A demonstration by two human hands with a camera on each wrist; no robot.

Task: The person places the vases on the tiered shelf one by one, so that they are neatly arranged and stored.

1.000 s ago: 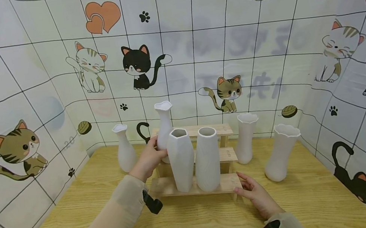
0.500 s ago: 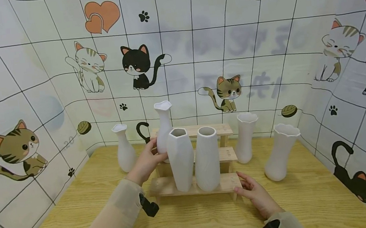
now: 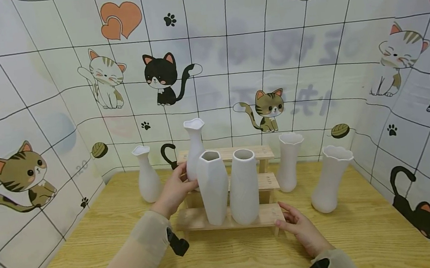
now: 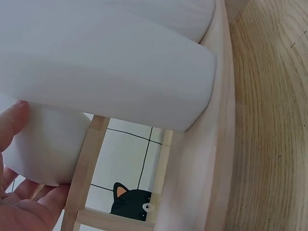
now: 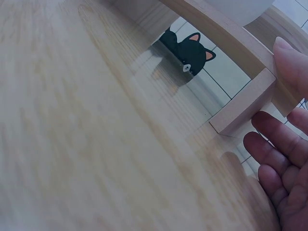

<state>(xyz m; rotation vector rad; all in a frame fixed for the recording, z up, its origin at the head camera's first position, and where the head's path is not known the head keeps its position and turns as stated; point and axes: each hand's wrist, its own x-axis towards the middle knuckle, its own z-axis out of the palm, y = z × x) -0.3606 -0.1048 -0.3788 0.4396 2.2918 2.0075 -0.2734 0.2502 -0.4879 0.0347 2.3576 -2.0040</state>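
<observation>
Left fingers (image 4: 53, 199) grip one vase (image 3: 195, 147), right fingers (image 5: 279, 132) the rack edge (image 3: 266, 223) — a gap to the rightmost vase (image 3: 328, 180).

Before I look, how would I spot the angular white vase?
On the table sits a three-step wooden stand. The angular vase stands on its lowest, front step. Flat facets and a cornered mouth set it apart from the round-mouthed vase on its right and the wavy-rimmed vase behind, held by the left hand.
</observation>
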